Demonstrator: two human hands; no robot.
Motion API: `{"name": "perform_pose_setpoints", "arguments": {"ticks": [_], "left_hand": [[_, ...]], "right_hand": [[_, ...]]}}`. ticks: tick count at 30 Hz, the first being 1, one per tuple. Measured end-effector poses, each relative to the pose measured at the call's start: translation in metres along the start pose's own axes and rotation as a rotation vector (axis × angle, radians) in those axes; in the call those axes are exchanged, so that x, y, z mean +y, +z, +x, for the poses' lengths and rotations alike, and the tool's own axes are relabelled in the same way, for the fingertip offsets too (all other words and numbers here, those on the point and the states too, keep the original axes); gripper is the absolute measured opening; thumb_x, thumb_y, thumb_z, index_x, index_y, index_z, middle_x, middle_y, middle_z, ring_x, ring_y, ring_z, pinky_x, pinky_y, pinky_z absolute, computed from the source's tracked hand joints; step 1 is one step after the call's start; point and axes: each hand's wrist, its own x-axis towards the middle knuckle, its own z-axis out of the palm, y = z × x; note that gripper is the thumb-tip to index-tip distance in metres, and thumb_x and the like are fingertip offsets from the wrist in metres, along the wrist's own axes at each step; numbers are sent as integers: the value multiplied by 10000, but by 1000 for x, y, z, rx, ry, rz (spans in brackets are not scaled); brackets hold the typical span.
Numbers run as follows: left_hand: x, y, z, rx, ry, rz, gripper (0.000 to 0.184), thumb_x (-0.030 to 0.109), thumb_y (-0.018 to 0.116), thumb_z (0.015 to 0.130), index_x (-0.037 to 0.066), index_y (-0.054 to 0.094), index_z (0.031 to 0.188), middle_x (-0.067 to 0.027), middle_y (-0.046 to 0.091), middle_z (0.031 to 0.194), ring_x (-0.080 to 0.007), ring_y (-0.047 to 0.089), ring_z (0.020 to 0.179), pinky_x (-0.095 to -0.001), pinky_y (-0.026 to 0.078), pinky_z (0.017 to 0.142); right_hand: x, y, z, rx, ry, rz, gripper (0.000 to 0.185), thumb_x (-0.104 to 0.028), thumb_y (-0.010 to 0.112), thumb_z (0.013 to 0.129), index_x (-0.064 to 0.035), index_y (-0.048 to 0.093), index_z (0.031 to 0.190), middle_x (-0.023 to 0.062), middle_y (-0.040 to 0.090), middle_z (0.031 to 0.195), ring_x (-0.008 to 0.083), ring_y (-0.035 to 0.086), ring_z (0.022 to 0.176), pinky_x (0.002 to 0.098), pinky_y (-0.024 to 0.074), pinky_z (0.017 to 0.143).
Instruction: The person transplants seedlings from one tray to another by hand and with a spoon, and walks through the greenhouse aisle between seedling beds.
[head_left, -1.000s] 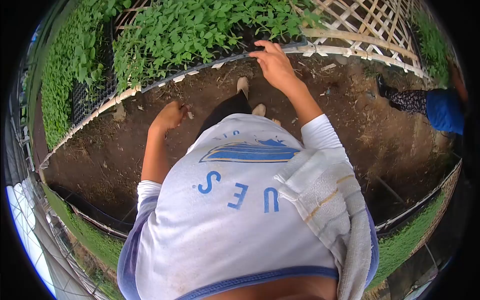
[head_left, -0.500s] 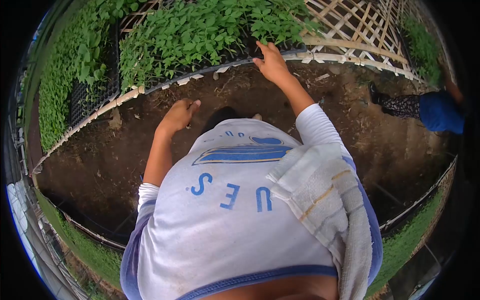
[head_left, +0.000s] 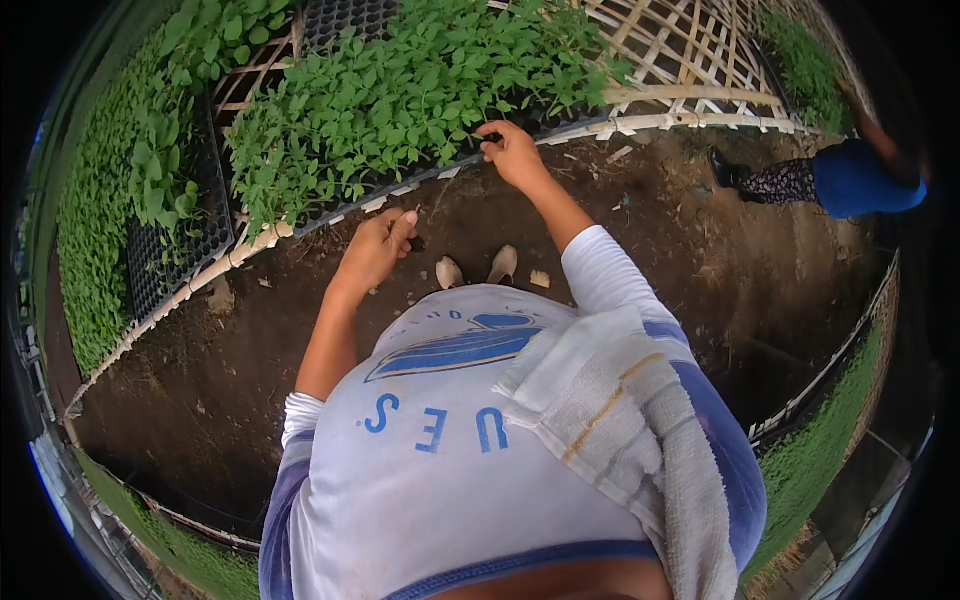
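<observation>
At 10 o'clock from view centre, your left hand point(head_left: 372, 250) was curled, thumb against fingers; couldn't tell if it gripped the small dark thing point(head_left: 417, 243) just beside it. Your right hand point(head_left: 517, 157), at 12, had bent fingers at the near edge of the seedlings point(head_left: 400, 100); couldn't tell if it pinched one. Seedlings stood at 11 in a black tray point(head_left: 572, 129). Bamboo lattice point(head_left: 690, 92) lay at 1, another cell tray point(head_left: 160, 275) at 9, your towel point(head_left: 630, 400) at 4, a co-worker point(head_left: 850, 180) near 2.
</observation>
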Motion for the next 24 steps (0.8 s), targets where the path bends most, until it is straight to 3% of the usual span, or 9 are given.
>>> {"name": "perform_pose_setpoints", "arguments": {"ticks": [2,5,6,7,9,10,16,20,24], "left_hand": [[-14,5,3,-45,3,13,505,442,483,1034,-26,644,935,-77,656,826,-146,601,719,-293,514,689],[-21,6,6,-78,42,75,509,452,472,1032,-9,631,888,-74,642,761,-149,593,696,-289,493,663],[-14,5,8,-85,38,134,506,449,470,1032,-3,619,862,-74,628,729,-150,588,678,-292,481,648],[-8,7,13,-90,36,192,504,445,468,1033,3,607,835,-74,615,696,-151,583,659,-294,470,633],[-4,12,35,-115,61,200,489,421,467,1034,2,591,816,-99,614,685,-201,597,636,-346,463,629],[-4,20,48,-78,170,210,462,399,486,1026,-8,597,838,-118,624,700,-229,605,645,-364,468,639],[25,61,135,226,563,304,301,181,621,912,-33,662,1120,-211,710,925,-361,688,858,-410,521,800],[50,58,170,254,356,375,404,122,620,880,-45,610,1249,-204,713,981,-334,694,914,-387,524,839],[50,58,187,288,550,304,357,74,654,852,-10,650,1199,-166,708,964,-280,679,887,-355,518,830]], "right_hand": [[18,3,-9,129,-128,412,194,2,634,876,-37,674,1061,73,578,1207,189,648,833,316,523,726],[27,11,-41,428,-60,532,174,38,628,872,-24,642,1034,62,576,1115,147,629,822,276,515,665],[27,16,-47,435,168,705,226,28,614,909,-28,592,1128,76,575,1094,176,636,936,294,547,769],[29,21,-44,446,170,700,226,28,614,909,-28,592,1128,76,575,1094,176,636,936,294,547,769],[37,33,-34,355,423,1401,320,28,607,920,0,484,1214,143,579,1106,226,622,898,366,571,845],[45,40,-27,309,362,1529,374,33,621,917,15,441,1244,154,585,1072,254,614,911,412,564,908],[23,44,-4,344,313,1591,248,34,691,876,0,509,1040,96,588,950,209,612,830,336,571,828],[8,35,3,345,300,1647,223,37,694,871,-28,500,958,80,594,890,187,616,795,302,567,780],[21,38,-3,296,311,1660,249,78,676,852,-38,490,969,91,600,916,190,624,813,311,569,770]]}}
